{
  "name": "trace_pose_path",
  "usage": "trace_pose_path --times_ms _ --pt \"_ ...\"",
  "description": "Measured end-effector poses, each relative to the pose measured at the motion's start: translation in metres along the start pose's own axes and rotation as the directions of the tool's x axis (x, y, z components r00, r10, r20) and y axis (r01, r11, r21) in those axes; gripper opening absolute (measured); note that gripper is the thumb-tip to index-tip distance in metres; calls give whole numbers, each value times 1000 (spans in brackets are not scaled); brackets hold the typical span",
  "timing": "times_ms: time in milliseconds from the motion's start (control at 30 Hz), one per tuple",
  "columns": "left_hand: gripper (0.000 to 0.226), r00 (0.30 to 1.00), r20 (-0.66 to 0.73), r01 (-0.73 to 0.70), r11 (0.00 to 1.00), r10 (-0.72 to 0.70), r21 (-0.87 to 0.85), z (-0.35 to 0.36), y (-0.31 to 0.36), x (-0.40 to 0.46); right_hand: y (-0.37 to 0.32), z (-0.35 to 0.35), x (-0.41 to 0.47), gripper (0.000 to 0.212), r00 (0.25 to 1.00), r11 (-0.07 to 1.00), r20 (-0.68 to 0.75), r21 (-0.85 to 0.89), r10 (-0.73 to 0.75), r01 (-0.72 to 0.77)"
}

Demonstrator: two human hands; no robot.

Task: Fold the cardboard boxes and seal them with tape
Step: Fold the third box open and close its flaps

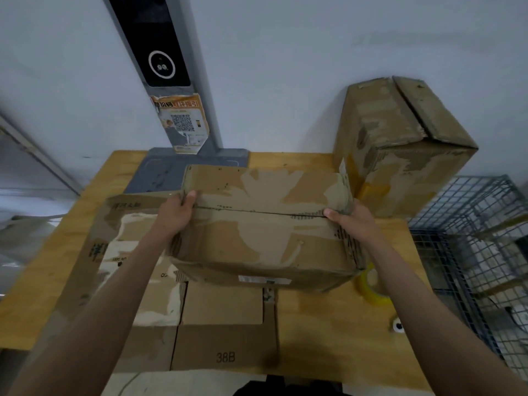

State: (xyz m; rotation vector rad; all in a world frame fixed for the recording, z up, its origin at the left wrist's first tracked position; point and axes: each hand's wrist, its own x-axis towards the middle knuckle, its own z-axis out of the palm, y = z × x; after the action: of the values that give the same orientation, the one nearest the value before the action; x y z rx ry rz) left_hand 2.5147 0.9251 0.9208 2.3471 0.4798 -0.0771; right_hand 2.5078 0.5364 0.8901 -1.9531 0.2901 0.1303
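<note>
A worn brown cardboard box [263,238] sits mid-table with its two top flaps folded shut, their seam running left to right. My left hand [178,214] grips its left end, thumb lying on the top near the seam. My right hand [353,224] grips the right end the same way. A roll of yellowish clear tape [371,287] lies on the table just right of the box, partly hidden behind its corner. Under the box lie flattened cardboard boxes [223,338], one marked 38B.
A taller closed cardboard box [405,150] stands at the back right against the wall. A grey stand [168,170] with a scanner post rises behind the box. A wire mesh cage [471,238] borders the wooden table [328,324] on the right. A small white object [397,325] lies near the table's right edge.
</note>
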Motion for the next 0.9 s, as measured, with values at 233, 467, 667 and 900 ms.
trace_pose_path --times_ms 233,467,667,900 --pt "57 963 -171 -245 936 206 -252 -60 71 -34 -71 -48 -20 69 953 954 -191 139 -238 266" --pt "81 990 -134 -130 665 45 -736 -83 81 -26 -82 -49 -43 73 971 867 -146 439 -192 237" --pt "52 999 44 17 763 14 -647 -32 24 -29 -25 -13 -34 59 993 880 39 460 110 -116" --pt "37 968 211 235 783 -135 -576 25 -43 -50 34 2 -36 38 950 887 30 350 310 -300"
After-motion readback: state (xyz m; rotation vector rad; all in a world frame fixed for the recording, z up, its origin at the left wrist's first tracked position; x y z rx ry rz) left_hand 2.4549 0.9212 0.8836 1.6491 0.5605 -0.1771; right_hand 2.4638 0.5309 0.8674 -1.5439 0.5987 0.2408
